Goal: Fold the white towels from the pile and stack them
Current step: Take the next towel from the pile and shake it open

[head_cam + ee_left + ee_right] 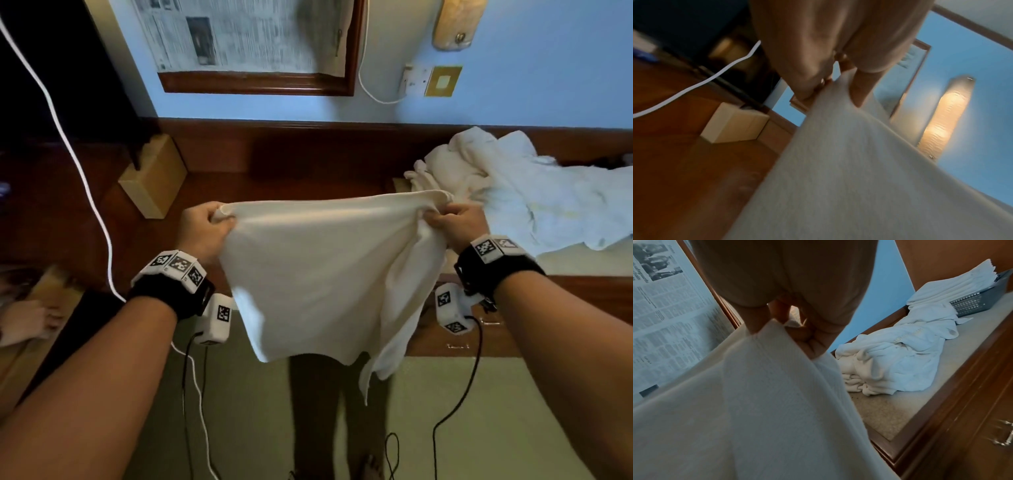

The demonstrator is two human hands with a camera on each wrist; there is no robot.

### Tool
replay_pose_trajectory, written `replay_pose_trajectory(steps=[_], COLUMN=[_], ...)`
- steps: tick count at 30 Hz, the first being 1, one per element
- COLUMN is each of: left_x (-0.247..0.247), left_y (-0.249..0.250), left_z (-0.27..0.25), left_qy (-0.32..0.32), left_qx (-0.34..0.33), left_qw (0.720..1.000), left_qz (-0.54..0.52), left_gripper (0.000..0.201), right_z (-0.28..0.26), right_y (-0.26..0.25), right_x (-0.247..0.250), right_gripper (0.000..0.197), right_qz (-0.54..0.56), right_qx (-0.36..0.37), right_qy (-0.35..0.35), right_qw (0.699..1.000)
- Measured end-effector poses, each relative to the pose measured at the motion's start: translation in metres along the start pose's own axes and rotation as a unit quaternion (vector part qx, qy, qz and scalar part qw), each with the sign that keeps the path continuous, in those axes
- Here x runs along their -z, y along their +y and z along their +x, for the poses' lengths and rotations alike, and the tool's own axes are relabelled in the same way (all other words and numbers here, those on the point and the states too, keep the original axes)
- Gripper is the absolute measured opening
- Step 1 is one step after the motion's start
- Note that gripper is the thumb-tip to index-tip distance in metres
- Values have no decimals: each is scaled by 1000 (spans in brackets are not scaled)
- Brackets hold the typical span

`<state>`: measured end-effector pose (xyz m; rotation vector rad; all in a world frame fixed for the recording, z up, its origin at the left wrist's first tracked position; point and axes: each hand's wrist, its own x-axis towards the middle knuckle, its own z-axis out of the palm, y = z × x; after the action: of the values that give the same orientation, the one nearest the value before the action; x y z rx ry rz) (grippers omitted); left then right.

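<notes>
Both hands, left hand (202, 229) and right hand (460, 222), pinch the top corners of a white terry towel (318, 274) with fingers (754, 321) clamped, near the crumpled white towel pile (513, 192).

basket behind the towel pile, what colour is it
Dark grey, with a perforated grid wall: the basket shows best in the right wrist view.

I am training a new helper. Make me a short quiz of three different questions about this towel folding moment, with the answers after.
1. True or false: the left hand and right hand each grip a top corner of the hanging white cloth towel.
2. Where is the crumpled pile of white towels? A) floor B) beige-topped wooden dresser
3. Fill in: the folded white towels lie in a grey plastic ____.

Key: 1 true; 2 B; 3 basket
</notes>
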<state>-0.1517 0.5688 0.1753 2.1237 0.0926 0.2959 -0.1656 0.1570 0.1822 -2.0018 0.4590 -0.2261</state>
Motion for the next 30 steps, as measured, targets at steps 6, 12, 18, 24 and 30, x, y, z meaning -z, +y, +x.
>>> replay_pose_trajectory(steps=[6, 12, 18, 24, 30], left_x=[2, -2, 19, 66, 66], left_y=[-28, -62, -100, -154, -136], left_z=[-7, -18, -34, -18, -3], left_qy=[114, 118, 131, 148, 221], left_qx=[46, 100, 247, 346, 312], left_qw=[992, 988, 952, 922, 921], left_qz=[-42, 24, 120, 94, -73], left_gripper=[18, 30, 35, 67, 47], right_z=[-12, -21, -29, -25, -19], right_y=[24, 82, 128, 125, 82], right_x=[-3, -8, 11, 18, -7], right_gripper=[22, 34, 40, 21, 23], right_qz=[12, -130, -248, -204, -72], right_qx=[-20, -53, -96, -103, -88], right_qy=[-30, -65, 4, 102, 196], right_qw=[999, 988, 964, 968, 974])
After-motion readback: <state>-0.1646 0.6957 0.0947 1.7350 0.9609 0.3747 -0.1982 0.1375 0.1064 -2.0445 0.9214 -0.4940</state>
